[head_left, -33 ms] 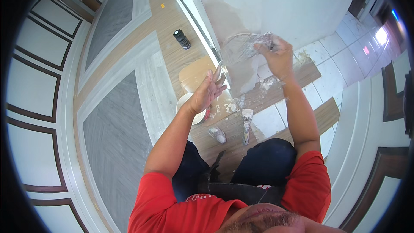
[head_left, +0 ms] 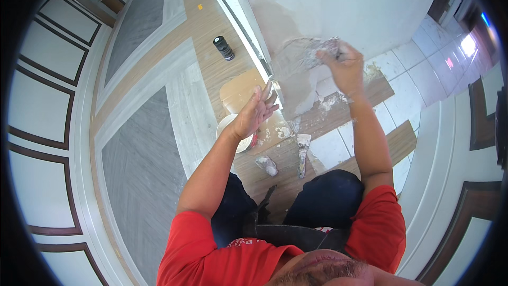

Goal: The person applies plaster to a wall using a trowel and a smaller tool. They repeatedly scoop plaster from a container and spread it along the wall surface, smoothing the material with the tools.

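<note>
My right hand [head_left: 344,69] grips a whitish, plaster-smeared thing [head_left: 323,50], perhaps a rag or scraper, against the low wall patch [head_left: 296,74] of wet-looking grey plaster. My left hand [head_left: 255,110] has its fingers spread beside the white edge strip at the wall's corner, above a beige board [head_left: 235,87]. Below it, partly hidden by my wrist, is a white tub [head_left: 225,130]. A plaster-caked putty knife [head_left: 302,156] and a whitish lump [head_left: 266,165] lie on wood-look planks between the tub and my knees.
A black cylindrical container [head_left: 223,47] stands on the planks at the upper left. White tiles [head_left: 402,90] and loose planks [head_left: 402,140] lie at the right. Grey herringbone flooring [head_left: 137,143] runs along the left beside white panelled doors [head_left: 42,106]. My knees are at the bottom.
My right hand has moved slightly to the right along the wall with what it holds. My left hand shows no visible change.
</note>
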A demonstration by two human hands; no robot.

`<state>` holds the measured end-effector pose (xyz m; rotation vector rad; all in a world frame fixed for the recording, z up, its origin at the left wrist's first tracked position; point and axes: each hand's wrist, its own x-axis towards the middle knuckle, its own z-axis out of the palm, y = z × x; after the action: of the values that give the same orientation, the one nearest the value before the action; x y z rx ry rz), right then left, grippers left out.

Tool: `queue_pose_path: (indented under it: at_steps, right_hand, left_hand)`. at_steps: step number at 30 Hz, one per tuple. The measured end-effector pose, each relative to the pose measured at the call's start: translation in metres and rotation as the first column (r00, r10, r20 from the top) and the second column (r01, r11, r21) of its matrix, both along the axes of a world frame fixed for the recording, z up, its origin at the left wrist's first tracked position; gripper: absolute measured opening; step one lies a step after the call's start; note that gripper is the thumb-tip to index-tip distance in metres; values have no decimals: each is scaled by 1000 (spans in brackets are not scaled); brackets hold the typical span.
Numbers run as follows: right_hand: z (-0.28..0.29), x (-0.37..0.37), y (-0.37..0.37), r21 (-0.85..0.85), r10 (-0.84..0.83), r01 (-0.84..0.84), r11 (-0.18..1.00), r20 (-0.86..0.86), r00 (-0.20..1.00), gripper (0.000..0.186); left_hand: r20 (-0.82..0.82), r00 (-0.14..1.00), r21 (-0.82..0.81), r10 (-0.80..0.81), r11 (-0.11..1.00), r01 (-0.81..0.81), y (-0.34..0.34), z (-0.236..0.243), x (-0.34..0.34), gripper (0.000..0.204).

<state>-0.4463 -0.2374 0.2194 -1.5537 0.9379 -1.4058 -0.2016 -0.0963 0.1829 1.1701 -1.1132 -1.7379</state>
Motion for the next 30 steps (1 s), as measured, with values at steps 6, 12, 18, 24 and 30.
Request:
queue_pose_path:
  at_steps: [6, 12, 18, 24, 30]
  right_hand:
    - [25, -52, -8, -105, -53, 62, 993, 85, 995, 11]
    - [19, -42, 24, -603, -11, -323, 730, -483, 876, 22]
    - [17, -24, 27, -699, -114, -337, 630, -513, 851, 25]
    - [33, -13, 28, -748, -153, -233, 621, -408, 900, 24]
    - [56, -11, 24, -733, -181, -117, 670, -314, 932, 20]
  left_hand:
    - [19, 1000, -13, -9, 1000, 10, -5, 4, 3, 112]
    - [18, 1000, -23, -13, 1000, 14, -7, 1, 2, 112]
    - [25, 999, -38, -24, 999, 25, -8, 2, 0, 113]
    - [23, 1000, -29, -18, 999, 19, -8, 2, 2, 113]
    - [15, 999, -34, -30, 999, 31, -8, -1, 3, 111]
